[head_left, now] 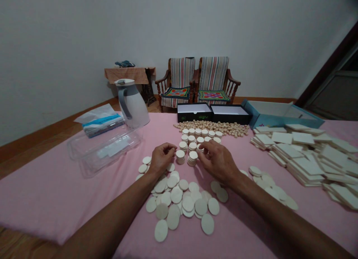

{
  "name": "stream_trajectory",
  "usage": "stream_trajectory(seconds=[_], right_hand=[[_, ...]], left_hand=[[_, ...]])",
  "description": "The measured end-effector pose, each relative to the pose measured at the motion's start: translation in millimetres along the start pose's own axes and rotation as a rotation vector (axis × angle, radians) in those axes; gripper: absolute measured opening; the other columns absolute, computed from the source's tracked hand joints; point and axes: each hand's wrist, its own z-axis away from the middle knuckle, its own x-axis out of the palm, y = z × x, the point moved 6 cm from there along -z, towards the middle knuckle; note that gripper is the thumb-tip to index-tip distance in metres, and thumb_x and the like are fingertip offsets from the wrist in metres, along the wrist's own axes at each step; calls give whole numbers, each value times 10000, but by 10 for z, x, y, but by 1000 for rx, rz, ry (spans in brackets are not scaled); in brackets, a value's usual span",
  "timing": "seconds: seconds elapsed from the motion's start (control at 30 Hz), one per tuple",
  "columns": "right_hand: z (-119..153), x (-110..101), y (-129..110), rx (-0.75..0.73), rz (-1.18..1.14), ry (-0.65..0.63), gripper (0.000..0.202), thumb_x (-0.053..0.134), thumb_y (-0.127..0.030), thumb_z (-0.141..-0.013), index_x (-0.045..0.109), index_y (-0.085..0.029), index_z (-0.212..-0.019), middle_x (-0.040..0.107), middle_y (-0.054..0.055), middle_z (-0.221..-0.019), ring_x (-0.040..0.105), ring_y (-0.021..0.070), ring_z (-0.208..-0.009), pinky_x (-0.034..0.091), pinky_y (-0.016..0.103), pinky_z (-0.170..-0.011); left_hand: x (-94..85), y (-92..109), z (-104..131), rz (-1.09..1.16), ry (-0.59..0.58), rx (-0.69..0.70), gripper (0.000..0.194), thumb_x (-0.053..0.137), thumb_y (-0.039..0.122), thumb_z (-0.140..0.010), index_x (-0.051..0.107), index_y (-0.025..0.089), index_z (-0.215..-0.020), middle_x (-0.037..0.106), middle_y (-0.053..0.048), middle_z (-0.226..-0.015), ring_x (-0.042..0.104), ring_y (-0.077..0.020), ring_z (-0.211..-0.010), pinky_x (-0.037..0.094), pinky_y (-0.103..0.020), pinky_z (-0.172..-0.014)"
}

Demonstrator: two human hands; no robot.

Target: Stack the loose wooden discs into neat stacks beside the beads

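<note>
Rows of short stacks of pale round wooden discs (192, 158) stand in the middle of the pink cloth. My left hand (162, 157) is just left of the front-left stack (180, 157), thumb and fingers drawn together; whatever may be between them is too small to make out. My right hand (218, 160) reaches over the right side of the stacks with curled fingers. Its fingertips are close to a stack in the second row, and I cannot tell what they pinch. Loose wooden discs (176, 195) lie scattered and overlapping between my forearms.
Behind the stacks lie small wooden pieces (211, 127) and two black boxes (195, 117). A blue box (282, 121), square wooden tiles (304, 162) and more discs (272, 186) are right. Left are a clear plastic container (109, 154), a tissue pack (100, 123) and a white jug (134, 106).
</note>
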Motion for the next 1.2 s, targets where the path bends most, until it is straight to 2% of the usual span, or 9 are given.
stream_trajectory(seconds=[0.1, 0.23, 0.43, 0.67, 0.9, 1.03, 1.2], right_hand=[[68, 71, 97, 58, -32, -82, 119, 484, -197, -838, 603, -189, -844, 620, 26, -769, 544, 148, -688, 325, 253, -611], [132, 208, 128, 102, -66, -166, 169, 470, -193, -845, 589, -188, -965, 662, 45, -829, 584, 161, -718, 325, 250, -606], [146, 280, 52, 87, -20, -198, 244, 458, -133, -811, 561, -173, -1029, 677, 66, -891, 599, 185, -774, 303, 261, -604], [155, 287, -8, 94, 14, -253, 232, 444, -137, -819, 591, -162, -996, 679, 77, -904, 595, 183, -787, 289, 265, -602], [146, 303, -39, 68, -11, -222, 238, 448, -131, -815, 613, -172, -981, 690, 68, -875, 601, 182, -766, 297, 261, -602], [124, 187, 38, 89, -23, -187, 235, 471, -155, -817, 619, -183, -997, 689, 54, -839, 605, 174, -742, 320, 252, -605], [138, -137, 349, 131, 30, -142, 175, 476, -175, -813, 646, -202, -849, 662, 22, -727, 579, 152, -660, 333, 245, -601]], left_hand=[[-4, -35, 0, -70, 10, 1, 224, 529, 218, -665, 685, 132, -801, 668, -33, -654, 565, -119, -526, 429, -206, -485], [-1, -38, 7, -109, 1, 11, 252, 514, 204, -641, 686, 138, -814, 673, -31, -659, 570, -127, -526, 438, -217, -485], [21, 3, 28, -62, -14, -27, 224, 538, 242, -646, 676, 139, -789, 654, -20, -610, 560, -125, -507, 429, -214, -471], [19, -31, 18, -73, -16, -20, 220, 536, 240, -646, 680, 147, -783, 649, -13, -600, 548, -117, -484, 420, -209, -463], [19, -1, 30, -96, -29, 1, 201, 532, 224, -664, 680, 151, -780, 652, -18, -608, 557, -121, -482, 426, -215, -454], [15, -23, 28, -75, -14, -10, 195, 541, 221, -661, 676, 155, -785, 650, -12, -598, 572, -128, -483, 439, -220, -453], [-53, 29, 20, -58, 54, 44, 241, 511, 201, -690, 653, 151, -879, 687, -47, -796, 642, -148, -634, 507, -241, -551]])
